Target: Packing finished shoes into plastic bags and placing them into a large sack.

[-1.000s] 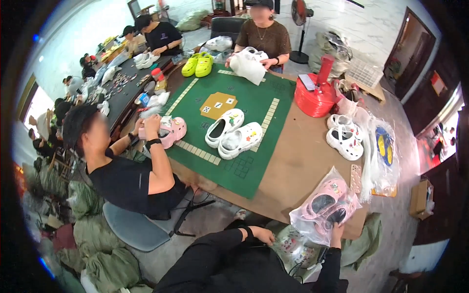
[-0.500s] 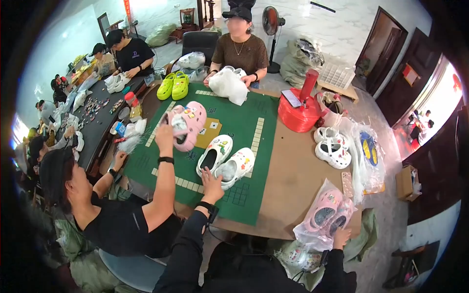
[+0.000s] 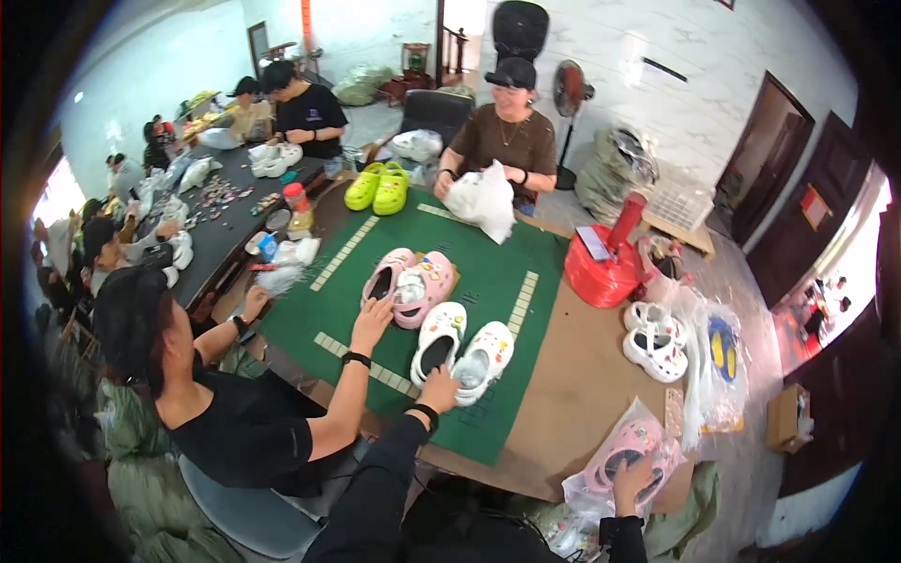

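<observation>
Your left hand (image 3: pixel 439 387) has come forward since half a second ago and now rests on the heel of the white clogs (image 3: pixel 462 352), fingers curled over the near rim; the pair lies side by side on the green mat (image 3: pixel 488 272) on the tabletop (image 3: pixel 563 413). That suggests you are taking this pair up next. Your right hand (image 3: pixel 634 477) is pressed against the bagged pink clogs (image 3: pixel 627 452) at the table's near edge, much as before. The seated co-worker's hand (image 3: pixel 372 321) has dropped from the raised pink pair (image 3: pixel 409 283) to touch its near end. Your right fingers are partly lost in plastic glare, so their grip is probably loose, no more.
</observation>
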`<move>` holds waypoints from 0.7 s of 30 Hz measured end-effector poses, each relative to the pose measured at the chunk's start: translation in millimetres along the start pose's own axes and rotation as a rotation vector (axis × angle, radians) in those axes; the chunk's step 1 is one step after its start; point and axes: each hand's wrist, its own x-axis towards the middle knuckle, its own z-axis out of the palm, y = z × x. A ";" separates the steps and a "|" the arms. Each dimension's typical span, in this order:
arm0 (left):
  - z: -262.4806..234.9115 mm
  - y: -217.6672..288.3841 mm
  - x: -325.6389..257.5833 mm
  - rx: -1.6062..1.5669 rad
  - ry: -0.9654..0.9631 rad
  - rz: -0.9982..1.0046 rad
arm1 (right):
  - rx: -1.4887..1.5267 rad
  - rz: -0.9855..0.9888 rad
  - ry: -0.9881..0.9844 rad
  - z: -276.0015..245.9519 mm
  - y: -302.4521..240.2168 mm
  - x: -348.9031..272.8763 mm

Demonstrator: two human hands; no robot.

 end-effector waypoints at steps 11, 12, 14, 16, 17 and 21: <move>83.5 66.3 -66.0 -0.383 -0.022 0.065 | 0.606 -0.879 -0.726 50.2 -170.7 -5.1; 79.3 82.4 -72.1 -0.450 0.066 0.062 | 0.623 -0.949 -0.745 61.8 -177.8 -6.4; 66.8 92.6 -87.5 -0.509 -0.085 0.094 | 0.567 -1.077 -0.715 49.8 -202.7 -20.9; 68.2 98.2 -96.7 -0.573 -0.108 0.044 | 0.331 -1.137 -0.645 50.5 -213.9 -28.5; 62.3 101.6 -96.5 -0.599 -0.110 0.049 | 0.092 -1.131 -0.548 53.8 -214.5 -31.1; 76.2 114.6 -82.5 -0.800 -0.062 0.177 | -0.074 -1.176 -0.284 35.8 -215.9 -40.1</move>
